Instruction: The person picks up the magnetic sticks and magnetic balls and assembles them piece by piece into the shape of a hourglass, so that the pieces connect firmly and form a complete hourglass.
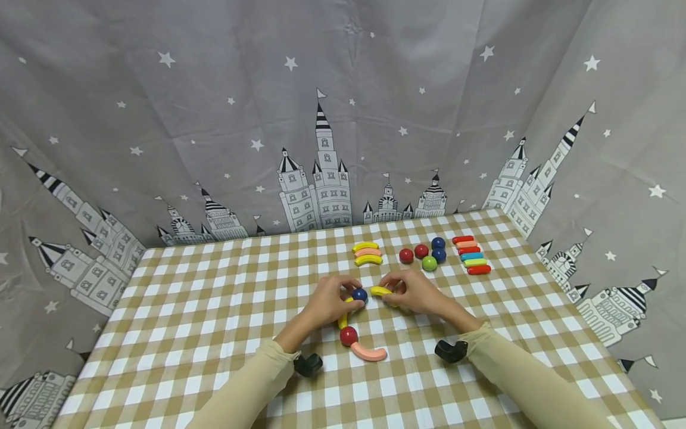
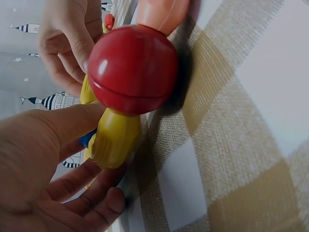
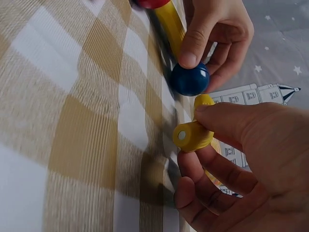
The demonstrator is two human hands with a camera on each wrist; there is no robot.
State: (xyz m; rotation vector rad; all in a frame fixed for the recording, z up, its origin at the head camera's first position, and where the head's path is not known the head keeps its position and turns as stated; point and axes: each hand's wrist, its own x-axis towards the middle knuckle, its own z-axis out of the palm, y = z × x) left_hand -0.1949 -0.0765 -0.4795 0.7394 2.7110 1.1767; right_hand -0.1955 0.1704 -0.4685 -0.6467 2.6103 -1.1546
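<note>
My left hand (image 1: 328, 301) pinches a blue ball (image 1: 359, 295) between thumb and fingers. That ball sits at the far end of a yellow stick (image 2: 116, 137), partly hidden by the hand. The stick's near end meets a red ball (image 1: 348, 336), and a curved pink stick (image 1: 370, 353) extends from there to the right. Just right of the blue ball, my right hand (image 1: 415, 292) pinches a curved yellow stick (image 3: 194, 136) with a silvery disc in its end face. In the right wrist view, this stick's far end is close to the blue ball; whether they touch I cannot tell.
Beyond the hands lie two yellow curved sticks (image 1: 368, 260) with a pink one (image 1: 368, 252) between. Right of these is a cluster of red, blue and green balls (image 1: 429, 263), then a column of coloured straight sticks (image 1: 471, 257). A checked cloth (image 1: 203, 333) covers the table.
</note>
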